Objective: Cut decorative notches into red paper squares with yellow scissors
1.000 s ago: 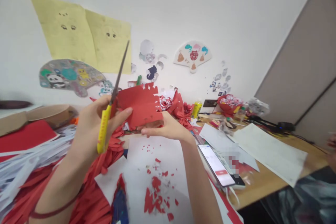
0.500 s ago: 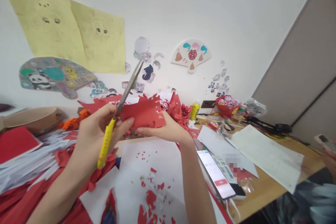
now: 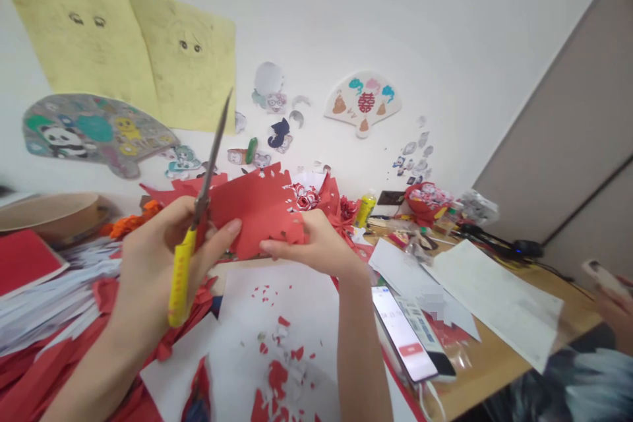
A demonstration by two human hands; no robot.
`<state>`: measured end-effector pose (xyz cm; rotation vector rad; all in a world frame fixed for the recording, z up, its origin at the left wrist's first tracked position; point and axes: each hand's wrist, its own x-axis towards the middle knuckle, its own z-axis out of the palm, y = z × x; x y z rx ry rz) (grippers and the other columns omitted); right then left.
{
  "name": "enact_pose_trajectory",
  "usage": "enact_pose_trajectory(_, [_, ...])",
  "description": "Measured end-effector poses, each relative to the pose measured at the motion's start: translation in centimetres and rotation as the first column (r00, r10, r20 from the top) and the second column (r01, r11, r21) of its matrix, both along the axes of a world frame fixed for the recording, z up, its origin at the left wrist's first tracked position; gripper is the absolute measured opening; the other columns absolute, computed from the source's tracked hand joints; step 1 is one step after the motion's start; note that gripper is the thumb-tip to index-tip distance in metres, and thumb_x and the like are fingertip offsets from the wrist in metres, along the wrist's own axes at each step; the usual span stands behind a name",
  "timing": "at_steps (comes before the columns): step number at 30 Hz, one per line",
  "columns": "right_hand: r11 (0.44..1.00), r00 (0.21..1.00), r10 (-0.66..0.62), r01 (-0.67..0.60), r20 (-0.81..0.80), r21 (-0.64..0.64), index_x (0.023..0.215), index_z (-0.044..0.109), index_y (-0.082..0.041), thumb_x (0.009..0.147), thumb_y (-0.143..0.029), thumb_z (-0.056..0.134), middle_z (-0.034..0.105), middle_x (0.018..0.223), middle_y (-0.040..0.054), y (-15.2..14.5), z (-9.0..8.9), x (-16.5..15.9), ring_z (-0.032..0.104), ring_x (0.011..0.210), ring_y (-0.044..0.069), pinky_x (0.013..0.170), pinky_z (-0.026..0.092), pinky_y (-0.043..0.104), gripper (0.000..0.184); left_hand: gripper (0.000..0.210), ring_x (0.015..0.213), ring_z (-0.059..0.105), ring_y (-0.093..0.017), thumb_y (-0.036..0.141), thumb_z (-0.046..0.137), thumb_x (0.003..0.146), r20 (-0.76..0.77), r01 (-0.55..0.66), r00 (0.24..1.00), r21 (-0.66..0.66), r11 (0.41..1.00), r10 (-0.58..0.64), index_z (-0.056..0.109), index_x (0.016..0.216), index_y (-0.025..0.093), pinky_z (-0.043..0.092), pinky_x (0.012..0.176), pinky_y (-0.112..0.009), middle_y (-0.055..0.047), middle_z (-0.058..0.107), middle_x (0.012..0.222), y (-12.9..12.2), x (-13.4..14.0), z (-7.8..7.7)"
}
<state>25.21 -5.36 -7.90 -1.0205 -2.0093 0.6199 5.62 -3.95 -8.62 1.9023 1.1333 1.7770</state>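
Note:
My left hand (image 3: 153, 257) is closed around a pair of scissors (image 3: 211, 158) with a yellow handle, the blades pointing up. Its thumb also presses on the left part of a sheet of red paper (image 3: 254, 211). That paper has small notches and cut-outs along its upper and right edges. At its lower right corner, my right hand (image 3: 314, 244) pinches the same sheet between thumb and fingers. Below both hands, a white sheet (image 3: 237, 343) carries scattered red paper scraps (image 3: 277, 376).
A lit phone (image 3: 405, 336) with a white cable lies at the right, near large pale paper sheets (image 3: 494, 297). White and red paper strips (image 3: 54, 336) pile up at the left. Behind stand red paper flowers (image 3: 306, 196) and a yellow bottle (image 3: 364, 210). Another person's hand (image 3: 616, 303) holds a phone.
The red paper has tilted and turned more of its face to me. The scissors have swung left and stand more upright. My left hand has shifted slightly left.

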Motion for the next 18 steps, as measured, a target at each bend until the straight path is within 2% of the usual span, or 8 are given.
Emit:
enact_pose_trajectory(5, [0.99,0.988,0.082,-0.096,-0.134,-0.104,0.089,0.067,-0.018,0.07,-0.04,0.077,0.07,0.084,0.0024,0.8,-0.5,0.6,0.064,0.07,0.014,0.066,0.053,0.027,0.03,0.023,0.051,0.042,-0.006,0.032,0.069,0.074,0.043,0.028,0.999,-0.013,1.0,-0.027,0.053,0.069,0.017,0.036,0.047,-0.015,0.007,0.048,0.057,0.9,0.4,-0.4])
enact_pose_trajectory(11, [0.997,0.979,0.005,-0.02,-0.202,-0.073,0.079,0.067,-0.017,0.082,-0.039,0.067,0.067,0.068,0.0005,1.1,-0.8,-0.1,0.064,0.063,0.014,0.061,0.051,0.025,0.022,0.024,0.052,0.043,-0.007,0.032,0.07,0.073,0.066,0.085,0.995,-0.063,0.994,-0.08,0.05,0.069,0.018,0.035,0.047,-0.016,0.007,0.045,0.057,1.2,0.6,-0.9])
enact_pose_trajectory(14, [0.996,0.976,-0.001,-0.019,-0.218,-0.089,0.082,0.067,-0.017,0.081,-0.04,0.067,0.067,0.072,0.001,1.4,-0.9,0.0,0.065,0.064,0.014,0.06,0.052,0.025,0.023,0.023,0.053,0.045,-0.007,0.033,0.07,0.073,0.079,0.115,0.991,-0.066,0.991,-0.11,0.052,0.072,0.018,0.034,0.047,-0.016,0.007,0.046,0.059,1.3,0.5,-1.1])
enact_pose_trajectory(16, [0.997,0.972,-0.055,0.043,-0.228,-0.058,0.087,0.067,-0.018,0.079,-0.041,0.069,0.068,0.078,0.002,1.3,-0.8,0.3,0.065,0.068,0.015,0.06,0.053,0.026,0.025,0.023,0.054,0.046,-0.007,0.033,0.07,0.072,0.103,0.103,0.99,-0.059,0.993,-0.096,0.052,0.072,0.018,0.036,0.049,-0.016,0.006,0.047,0.06,1.3,0.4,-1.1])
enact_pose_trajectory(18, [0.981,0.941,-0.18,0.191,-0.287,0.014,0.088,0.068,-0.018,0.077,-0.04,0.071,0.068,0.077,0.0018,0.8,-0.4,0.4,0.064,0.065,0.013,0.058,0.052,0.024,0.025,0.023,0.055,0.046,-0.007,0.033,0.071,0.072,0.146,0.076,0.987,-0.052,0.996,-0.068,0.053,0.074,0.018,0.037,0.05,-0.017,0.006,0.048,0.061,1.3,0.1,-1.0])
